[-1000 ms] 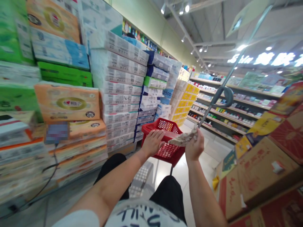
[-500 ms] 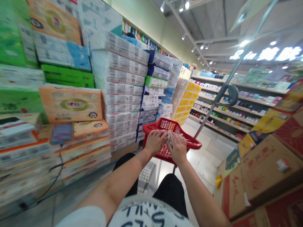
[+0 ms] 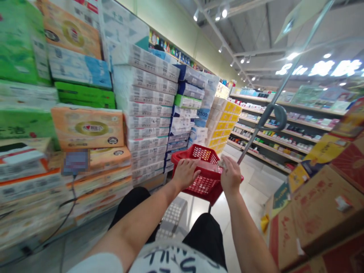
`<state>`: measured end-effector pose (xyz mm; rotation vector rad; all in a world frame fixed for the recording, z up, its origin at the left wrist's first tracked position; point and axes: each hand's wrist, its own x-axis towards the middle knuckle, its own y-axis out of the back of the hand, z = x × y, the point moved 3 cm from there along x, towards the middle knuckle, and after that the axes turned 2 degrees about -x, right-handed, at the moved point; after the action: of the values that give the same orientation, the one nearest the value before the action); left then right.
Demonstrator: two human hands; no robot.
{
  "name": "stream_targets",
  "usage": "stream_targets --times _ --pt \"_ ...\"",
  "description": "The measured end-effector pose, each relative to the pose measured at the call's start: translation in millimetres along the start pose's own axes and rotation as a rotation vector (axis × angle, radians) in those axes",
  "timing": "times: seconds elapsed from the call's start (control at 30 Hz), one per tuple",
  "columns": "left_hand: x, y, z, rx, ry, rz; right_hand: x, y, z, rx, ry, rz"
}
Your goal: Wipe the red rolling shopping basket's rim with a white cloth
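Observation:
A red plastic shopping basket (image 3: 203, 185) with perforated walls is in front of my knees, its broad rim towards me. My left hand (image 3: 184, 175) lies on the left part of the near rim, fingers stretched over it and thumb apart. On the right, my right hand (image 3: 231, 177) is closed round a crumpled whitish tissue or cloth (image 3: 221, 162), pressed near the rim's right end. Its fingers partly hide the cloth. The bare rim between the two hands shows a shiny surface.
Stacked tissue packs (image 3: 88, 127) and white cartons (image 3: 150, 110) line the left. Cardboard boxes (image 3: 327, 208) are piled on the right. A slanting metal pole (image 3: 251, 140) with a grey hook stands beyond the basket, before stocked shelves (image 3: 284, 132). A cable (image 3: 74, 197) hangs at the left.
My hands were together at the middle of the rim. My right hand has moved right along it with the cloth, leaving a gap; my left hand stays on the rim.

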<state>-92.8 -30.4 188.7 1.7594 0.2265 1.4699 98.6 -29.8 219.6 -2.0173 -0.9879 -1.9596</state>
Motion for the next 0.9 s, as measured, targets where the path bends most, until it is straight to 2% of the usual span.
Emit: stream_targets --times 0.07,0.17,0.23,0.43,0.57,0.63,0.8,0.83,0.9 --pt "-4 1.0 2 0.006 -0.001 -0.002 -6 4 1 -0.073 -0.006 -0.008" --pt "-8 0.1 4 0.017 0.008 0.009 -20 -4 -11 -0.114 0.000 -0.157" --pt "-11 -2.3 3 0.023 -0.001 0.026 -28 -10 -21 -0.124 0.010 -0.193" --pt "-11 -10.2 -11 0.040 -0.024 0.087 -42 -26 -43 -0.091 0.218 -0.133" --pt "-3 -12.4 -18 0.027 -0.019 0.058 -41 -31 -43 -0.045 0.346 -0.201" --pt "1 -13.6 -16 0.025 -0.005 0.041 -35 -32 -36 -0.057 0.311 -0.220" --pt "9 -19.4 -1 0.011 0.031 0.020 -28 -38 -23 -0.185 -0.062 -0.038" --pt "10 -20.3 2 0.009 0.039 0.020 -30 -40 -24 -0.204 -0.080 -0.019" --pt "12 -21.2 7 0.007 0.044 0.024 -34 -44 -28 -0.215 -0.022 -0.042"
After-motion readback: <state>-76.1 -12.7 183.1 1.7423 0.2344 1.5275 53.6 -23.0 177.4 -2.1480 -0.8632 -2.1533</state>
